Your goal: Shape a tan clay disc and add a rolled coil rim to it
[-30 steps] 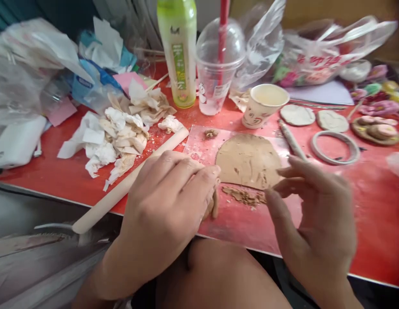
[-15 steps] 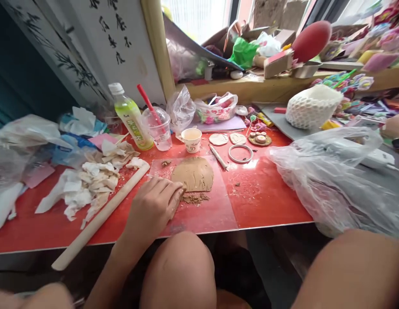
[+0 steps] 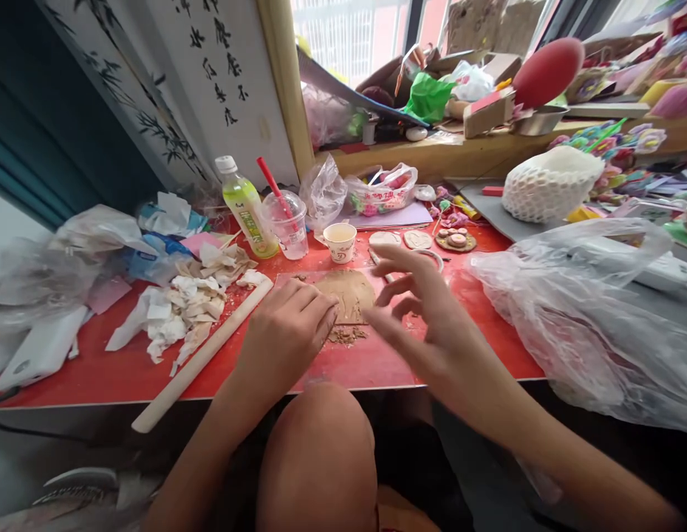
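Note:
A flat brown clay slab (image 3: 351,292) with a rough, scored surface lies on a clear plastic sheet (image 3: 371,366). My left hand (image 3: 291,321) rests over the slab's left side, palm down, fingers stretched out close together; what lies beneath it is hidden. Raised above the slab's right edge is my right hand (image 3: 424,314), slightly blurred, with fingers spread and nothing between them. Clay crumbs (image 3: 346,335) are scattered along the slab's straight near edge. Behind my right hand, a pale ring (image 3: 436,260) is partly covered. Two pale clay discs (image 3: 417,239) and a brown decorated disc (image 3: 456,240) sit farther back.
A paper cup (image 3: 340,245), a plastic cup with a red straw (image 3: 288,225) and a green drink bottle (image 3: 248,214) stand behind the slab. A wooden rolling pin (image 3: 204,358) overhangs the front edge at left, beside crumpled tissues (image 3: 182,314). A clear plastic bag (image 3: 576,318) drapes at right.
My right hand has come into view from the right and now hovers over the slab's right edge. My left hand stays by the slab's left side. The camera view has shifted left.

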`<state>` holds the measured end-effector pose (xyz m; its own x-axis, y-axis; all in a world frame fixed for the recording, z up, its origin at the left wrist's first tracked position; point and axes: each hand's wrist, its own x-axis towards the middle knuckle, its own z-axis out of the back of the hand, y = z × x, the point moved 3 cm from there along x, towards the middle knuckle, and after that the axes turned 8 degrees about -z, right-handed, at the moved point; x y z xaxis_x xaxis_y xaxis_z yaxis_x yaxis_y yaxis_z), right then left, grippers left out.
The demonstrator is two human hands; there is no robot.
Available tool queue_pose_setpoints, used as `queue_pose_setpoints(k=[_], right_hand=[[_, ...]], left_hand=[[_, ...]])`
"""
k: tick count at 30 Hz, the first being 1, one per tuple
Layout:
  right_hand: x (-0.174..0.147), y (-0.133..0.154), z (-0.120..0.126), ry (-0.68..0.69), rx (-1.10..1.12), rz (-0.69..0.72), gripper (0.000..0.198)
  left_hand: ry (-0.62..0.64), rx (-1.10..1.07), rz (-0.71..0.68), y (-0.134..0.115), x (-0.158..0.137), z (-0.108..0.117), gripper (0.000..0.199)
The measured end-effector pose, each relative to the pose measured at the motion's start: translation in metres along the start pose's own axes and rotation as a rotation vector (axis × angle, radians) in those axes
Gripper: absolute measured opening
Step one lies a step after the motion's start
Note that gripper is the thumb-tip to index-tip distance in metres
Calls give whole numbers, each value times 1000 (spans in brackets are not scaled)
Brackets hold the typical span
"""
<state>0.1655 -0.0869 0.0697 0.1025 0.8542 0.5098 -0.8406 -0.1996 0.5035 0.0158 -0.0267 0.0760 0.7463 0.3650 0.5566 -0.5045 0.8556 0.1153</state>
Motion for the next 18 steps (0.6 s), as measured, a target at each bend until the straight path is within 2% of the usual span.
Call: queue_pose_setpoints(k=[3, 5, 7, 9, 10, 12, 14, 18], right_hand=[[-14, -37, -26, 175, 355, -142, 59], [-24, -49, -47, 301, 444, -159, 61], [-29, -53, -59, 351, 487, -157, 44], [-31, -54, -59, 329, 528, -207, 22], [-31, -55, -55, 312, 535, -248, 17], [-33, -62, -42, 289, 523, -317, 15], [-37, -72, -31, 279, 481, -318, 13], [-47, -94, -27, 237, 204, -146, 18]], left_hand=[[0, 2, -65, -10, 11, 14, 14], [-49, -14, -102, -17, 19, 22, 12], [-98, -42, -122, -23, 25, 27, 11], [-132, -81, -107, -25, 27, 29, 11], [-143, -105, -92, -24, 26, 28, 13], [-143, -162, -45, -20, 18, 22, 18], [-96, -243, 2, -12, 3, 10, 21], [118, -374, 57, 1, -37, -33, 16]])
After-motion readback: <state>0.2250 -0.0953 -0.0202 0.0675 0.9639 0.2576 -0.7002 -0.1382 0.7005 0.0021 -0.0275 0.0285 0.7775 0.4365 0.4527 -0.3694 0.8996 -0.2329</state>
